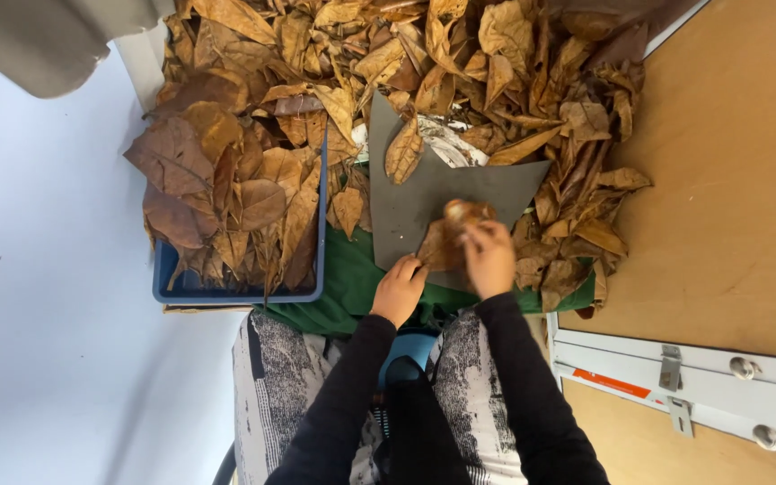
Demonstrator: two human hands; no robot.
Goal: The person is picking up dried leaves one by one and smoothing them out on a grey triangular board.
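Both hands, left hand [399,289] and right hand [489,256], are closed on one dry brown leaf [446,241] over grey card sheet [424,202]; large heap of brown leaves [496,81] is left unhandled.

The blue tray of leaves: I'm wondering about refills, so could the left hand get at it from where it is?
Probably yes. The blue tray sits just left of the left hand, with only green cloth between; the hand is pinching a dry leaf now.

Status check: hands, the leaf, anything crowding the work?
Left hand and right hand both pinching one dry brown leaf over the grey sheet. Loose leaf pile crowds the sheet; blue tray left, full.
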